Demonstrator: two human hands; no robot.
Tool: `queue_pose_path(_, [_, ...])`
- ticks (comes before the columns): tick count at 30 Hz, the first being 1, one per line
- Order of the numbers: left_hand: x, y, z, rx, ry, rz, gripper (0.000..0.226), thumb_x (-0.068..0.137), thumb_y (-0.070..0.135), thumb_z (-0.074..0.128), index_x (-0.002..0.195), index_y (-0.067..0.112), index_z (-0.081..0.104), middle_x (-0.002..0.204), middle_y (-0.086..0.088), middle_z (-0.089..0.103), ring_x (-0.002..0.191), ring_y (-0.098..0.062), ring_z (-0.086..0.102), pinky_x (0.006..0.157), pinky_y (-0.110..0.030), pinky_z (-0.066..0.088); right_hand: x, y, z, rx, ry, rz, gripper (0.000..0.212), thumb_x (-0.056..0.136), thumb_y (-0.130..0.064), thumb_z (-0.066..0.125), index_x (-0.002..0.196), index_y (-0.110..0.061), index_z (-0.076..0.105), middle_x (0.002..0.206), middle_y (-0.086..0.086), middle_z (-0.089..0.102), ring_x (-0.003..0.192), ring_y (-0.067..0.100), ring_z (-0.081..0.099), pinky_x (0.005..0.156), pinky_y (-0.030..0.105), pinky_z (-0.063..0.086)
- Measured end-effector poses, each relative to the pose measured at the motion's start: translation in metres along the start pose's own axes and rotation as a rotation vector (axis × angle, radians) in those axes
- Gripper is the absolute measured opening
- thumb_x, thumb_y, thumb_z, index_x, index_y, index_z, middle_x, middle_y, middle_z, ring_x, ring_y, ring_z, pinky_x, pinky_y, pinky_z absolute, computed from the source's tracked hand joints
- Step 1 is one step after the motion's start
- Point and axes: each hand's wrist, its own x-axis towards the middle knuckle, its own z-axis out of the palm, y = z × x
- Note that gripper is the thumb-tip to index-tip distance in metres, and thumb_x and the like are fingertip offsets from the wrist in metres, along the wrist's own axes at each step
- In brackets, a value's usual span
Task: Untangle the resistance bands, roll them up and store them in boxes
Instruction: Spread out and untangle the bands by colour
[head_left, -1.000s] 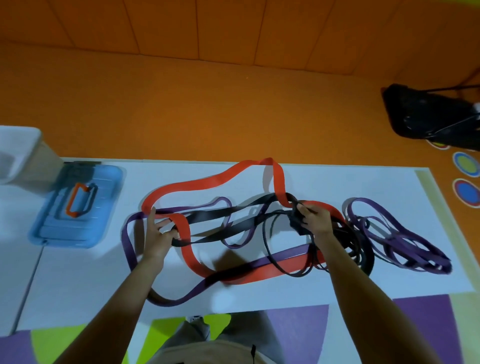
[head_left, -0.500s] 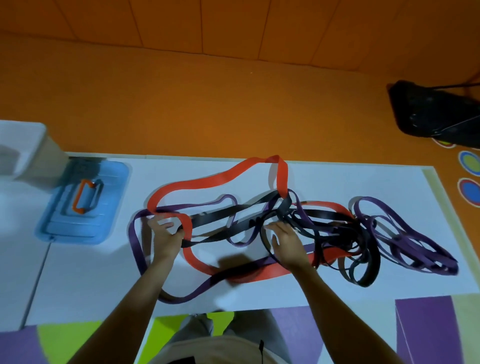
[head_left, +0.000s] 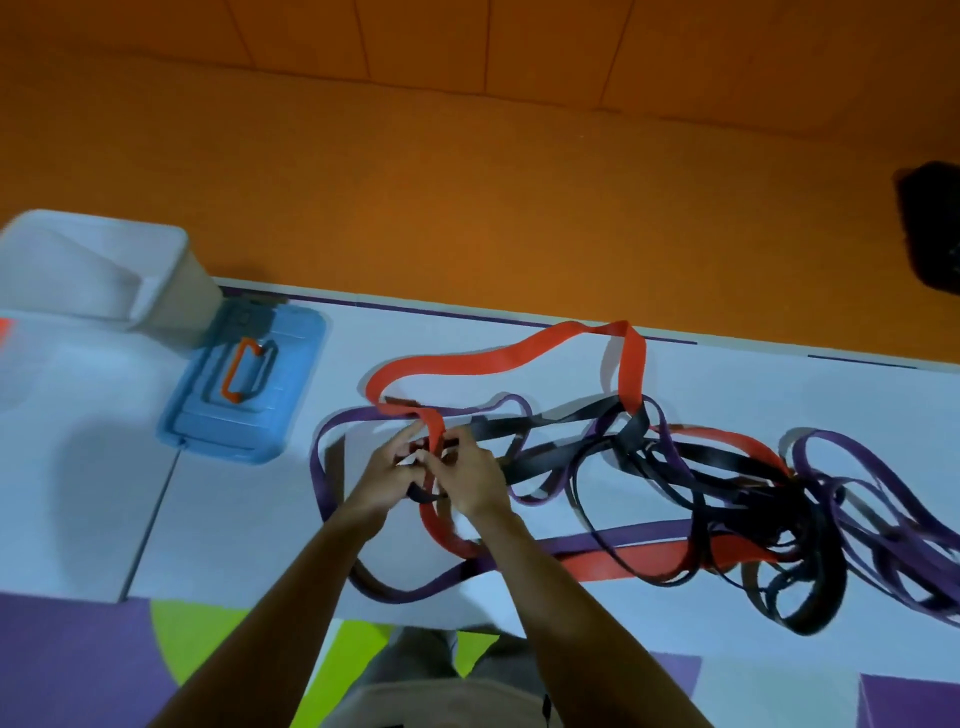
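A tangle of resistance bands lies on the white table. A wide red band loops at the back and runs under the pile. Black bands cross the middle, and purple bands bunch at the right. My left hand and my right hand meet at the left end of the tangle. Both pinch the red band where it crosses a black band. Fingers hide the exact crossing.
A blue box lid with an orange handle lies left of the bands. A white open box stands at the far left. A black bag sits on the orange floor at the right.
My right hand has left the knot at the right and come left beside my left hand. The view has shifted leftwards.
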Motion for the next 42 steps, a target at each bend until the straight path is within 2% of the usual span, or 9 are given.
queue_pose_path(11, [0.005,0.020,-0.001,0.241,-0.192,0.012,0.068,0.095,-0.008,0.057,0.144,0.039,0.058,0.144,0.012,0.059,0.129,-0.015,0.059,0.110,-0.036,0.051,0.008,0.011,-0.020,0.245,0.249,-0.038,0.030,0.107,-0.018,0.055,0.136,-0.023,0.056,0.094,0.001,0.075,0.084,0.009,0.075,0.079,0.028,0.063])
queue_pose_path(13, [0.011,0.024,0.000,0.025,0.019,-0.160,0.055,0.095,-0.014,0.048,0.134,0.021,0.063,0.129,-0.006,0.068,0.116,-0.023,0.064,0.105,-0.040,0.051,-0.003,0.019,-0.026,0.343,0.289,-0.037,0.038,0.111,-0.017,0.045,0.145,-0.034,0.042,0.086,-0.002,0.072,0.072,0.001,0.071,0.065,0.017,0.057])
queue_pose_path(16, [0.018,0.032,-0.001,-0.573,0.139,-0.447,0.030,0.095,-0.019,0.033,0.095,-0.001,0.057,0.096,-0.017,0.065,0.080,-0.027,0.068,0.074,-0.032,0.055,-0.028,0.032,-0.025,0.404,0.305,-0.041,0.024,0.112,-0.018,0.044,0.129,-0.032,0.055,0.114,-0.003,0.070,0.099,0.004,0.071,0.088,0.029,0.060])
queue_pose_path(19, [0.026,0.038,-0.009,-0.789,0.141,-0.539,0.029,0.095,-0.017,0.038,0.080,-0.007,0.060,0.093,-0.022,0.064,0.065,-0.029,0.068,0.064,-0.030,0.061,-0.049,0.052,-0.018,0.106,0.160,-0.023,0.022,0.110,-0.020,0.050,0.127,-0.023,0.064,0.134,-0.002,0.051,0.125,0.014,0.055,0.113,0.039,0.047])
queue_pose_path(25, [0.030,0.043,-0.005,-0.475,-0.067,-0.627,0.029,0.092,0.025,0.080,0.108,0.005,0.067,0.101,-0.019,0.069,0.072,-0.022,0.069,0.053,-0.029,0.062,-0.062,0.063,-0.026,-0.341,-0.041,-0.094,0.040,0.112,-0.037,0.042,0.150,-0.027,0.051,0.155,-0.006,0.043,0.147,0.017,0.028,0.121,0.040,0.023])
queue_pose_path(32, [0.034,0.035,0.007,-0.239,0.049,-0.303,0.026,0.092,0.020,0.083,0.116,0.019,0.075,0.093,-0.002,0.071,0.073,-0.009,0.059,0.054,-0.019,0.037,-0.036,0.049,-0.046,-0.528,0.137,-0.097,0.035,0.115,-0.031,0.034,0.137,-0.023,0.060,0.131,0.006,0.053,0.109,0.018,0.050,0.094,0.026,0.042])
queue_pose_path(38, [0.030,0.043,0.007,-0.251,0.055,-0.180,0.037,0.092,-0.001,0.076,0.127,0.011,0.071,0.095,-0.005,0.074,0.058,-0.015,0.065,0.050,-0.016,0.047,0.001,0.024,-0.051,0.159,0.491,0.204,0.023,0.112,-0.014,0.042,0.111,0.001,0.061,0.105,0.024,0.066,0.085,0.034,0.071,0.073,0.036,0.061])
queue_pose_path(40, [0.030,0.052,0.012,-0.342,0.040,-0.159,0.033,0.095,-0.002,0.071,0.126,0.010,0.068,0.110,-0.013,0.075,0.071,-0.022,0.076,0.058,-0.020,0.056,0.006,0.016,-0.047,0.451,0.527,0.208,0.015,0.108,-0.013,0.052,0.117,-0.001,0.054,0.101,0.020,0.068,0.087,0.038,0.073,0.077,0.049,0.064])
queue_pose_path(42, [0.031,0.063,0.018,-0.518,0.009,-0.175,0.023,0.101,0.016,0.068,0.124,0.012,0.066,0.125,-0.017,0.073,0.095,-0.025,0.078,0.072,-0.028,0.062,0.009,0.012,-0.041,0.411,0.455,0.191,0.023,0.100,-0.008,0.063,0.121,-0.006,0.052,0.099,0.012,0.070,0.091,0.033,0.073,0.077,0.039,0.062])
